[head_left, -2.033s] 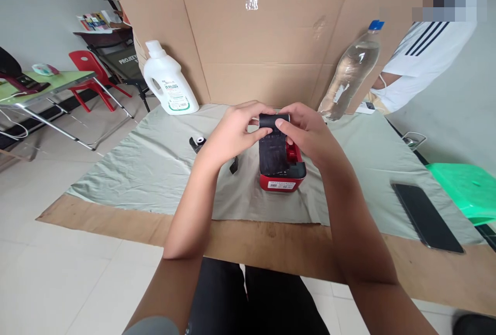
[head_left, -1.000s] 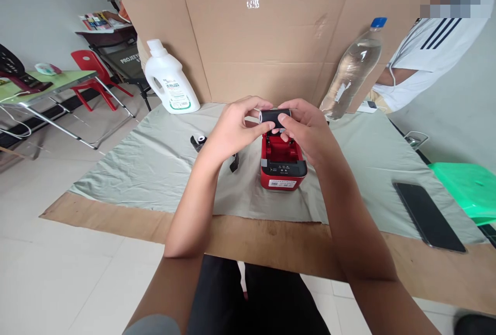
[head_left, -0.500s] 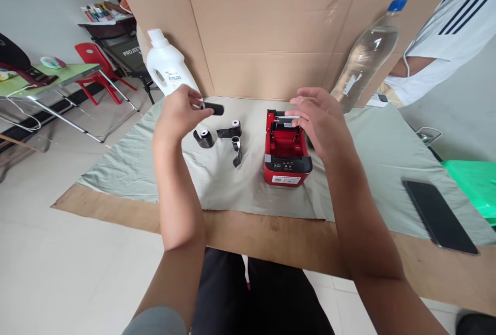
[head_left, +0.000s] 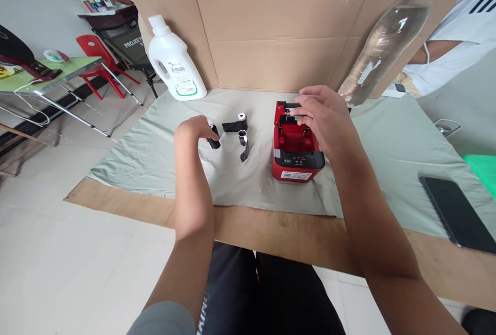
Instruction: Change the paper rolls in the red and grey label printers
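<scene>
My left hand point(head_left: 196, 131) is low over the cloth, its fingers closed around a small black roll point(head_left: 214, 137); the far fingers are hidden. Beside it, a black paper roll point(head_left: 242, 123) has a loose strip trailing left. Nearer lies another small black roll point(head_left: 242, 138) with a curled tail. A red and black receipt printer point(head_left: 296, 156) stands with its cover raised and its red bay exposed. My right hand point(head_left: 320, 112) hovers at the printer's back right, fingers bent near the raised cover. Something thin and greyish shows between thumb and fingers; I cannot tell whether it belongs to the printer.
A white detergent bottle point(head_left: 178, 66) and a water-filled plastic bottle point(head_left: 387, 40) lean near the cardboard screen point(head_left: 271, 14). A black phone point(head_left: 459, 213) lies at the right, by a green item point(head_left: 480, 169). A person in a white shirt point(head_left: 461, 40) is behind the screen.
My left hand has come down with the black piece it held in the air to the roll at the left. My right hand stays by the printer cover. The view has shifted slightly.
</scene>
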Available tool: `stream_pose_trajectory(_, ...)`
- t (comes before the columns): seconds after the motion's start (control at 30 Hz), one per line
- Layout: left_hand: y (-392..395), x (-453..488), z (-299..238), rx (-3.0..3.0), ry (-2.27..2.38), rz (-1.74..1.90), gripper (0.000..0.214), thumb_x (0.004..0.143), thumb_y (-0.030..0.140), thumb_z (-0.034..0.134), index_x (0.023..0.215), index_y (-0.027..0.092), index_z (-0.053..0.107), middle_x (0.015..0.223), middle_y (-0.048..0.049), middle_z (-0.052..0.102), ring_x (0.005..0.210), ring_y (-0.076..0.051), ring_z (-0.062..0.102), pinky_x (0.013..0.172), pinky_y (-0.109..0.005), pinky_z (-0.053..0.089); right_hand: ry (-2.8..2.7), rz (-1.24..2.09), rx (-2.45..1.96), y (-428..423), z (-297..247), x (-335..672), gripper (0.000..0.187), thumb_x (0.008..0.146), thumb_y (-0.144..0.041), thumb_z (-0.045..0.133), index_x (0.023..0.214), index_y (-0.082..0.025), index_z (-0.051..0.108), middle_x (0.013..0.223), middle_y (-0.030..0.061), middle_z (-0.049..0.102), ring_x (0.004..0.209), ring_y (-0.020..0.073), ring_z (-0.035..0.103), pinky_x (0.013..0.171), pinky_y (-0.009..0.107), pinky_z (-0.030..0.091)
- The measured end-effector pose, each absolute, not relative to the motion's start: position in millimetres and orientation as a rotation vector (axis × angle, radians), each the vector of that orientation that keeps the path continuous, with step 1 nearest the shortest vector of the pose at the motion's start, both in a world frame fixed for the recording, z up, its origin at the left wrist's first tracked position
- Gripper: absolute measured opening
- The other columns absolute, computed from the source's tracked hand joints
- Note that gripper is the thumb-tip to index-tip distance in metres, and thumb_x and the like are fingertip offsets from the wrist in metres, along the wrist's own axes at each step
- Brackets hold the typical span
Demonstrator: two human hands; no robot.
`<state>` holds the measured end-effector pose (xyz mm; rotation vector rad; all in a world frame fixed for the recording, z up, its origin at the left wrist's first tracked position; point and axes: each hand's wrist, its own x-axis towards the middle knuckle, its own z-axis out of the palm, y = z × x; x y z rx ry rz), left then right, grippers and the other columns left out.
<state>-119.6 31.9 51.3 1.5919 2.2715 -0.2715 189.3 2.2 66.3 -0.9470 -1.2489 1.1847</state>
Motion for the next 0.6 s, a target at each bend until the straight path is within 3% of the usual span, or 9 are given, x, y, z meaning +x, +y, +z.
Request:
stream_pose_trajectory(0.17, 45.1, -95.3, 34.0, 1.645, 2.168, -0.374, 0.043, 0.048, 0.049, 0.091, 0.077, 0.023, 0.074, 0.069, -0.0078, 0.077, 0.072, -0.03, 0.072, 0.071, -0.036, 0.056, -1.276, 1.191, -0.95, 2.5, 65.7, 189.9, 0.008, 0.089, -0.026, 0.073, 0.09, -0.024, 0.065, 0.094, 0.0032, 0.068, 0.08, 0.0183, 0.068, 0.062, 0.031, 0.048)
stream_pose_trajectory(0.33, 49.5, -86.2, 30.9, 1.652, 2.186, -0.439, 0.044, 0.049, 0.053, 0.091, 0.075, 0.023, 0.073, 0.065, -0.0083, 0.074, 0.074, -0.032, 0.073, 0.074, -0.039, 0.055, -1.308, 1.169, -0.941, 2.4, 67.7, 193.9, 0.01, 0.088, -0.029, 0.073, 0.089, -0.025, 0.064, 0.097, 0.0026, 0.067, 0.079, 0.0162, 0.066, 0.062, 0.03, 0.05)
stream_pose_trajectory(0.47, 43.2, -97.3, 40.7, 1.636, 2.285, -0.281, 0.05, 0.057, 0.066, 0.086, 0.077, 0.022, 0.07, 0.073, -0.0112, 0.074, 0.083, -0.035, 0.072, 0.077, -0.042, 0.055, -1.291, 1.164, -0.925, 3.1, 70.6, 197.3, 0.008, 0.089, -0.029, 0.072, 0.088, -0.026, 0.064, 0.093, 0.0022, 0.066, 0.077, 0.0159, 0.065, 0.06, 0.03, 0.049)
stream_pose_trajectory(0.6, 38.4, -104.4, 44.6, 1.652, 2.479, 0.102, 0.042, 0.073, 0.06, 0.078, 0.092, 0.023, 0.071, 0.1, -0.0134, 0.077, 0.101, -0.036, 0.071, 0.087, -0.045, 0.054, -1.24, 1.166, -0.887, 1.3, 74.3, 198.1, 0.006, 0.089, -0.019, 0.068, 0.086, -0.023, 0.064, 0.092, 0.0031, 0.064, 0.071, 0.0134, 0.062, 0.056, 0.03, 0.041)
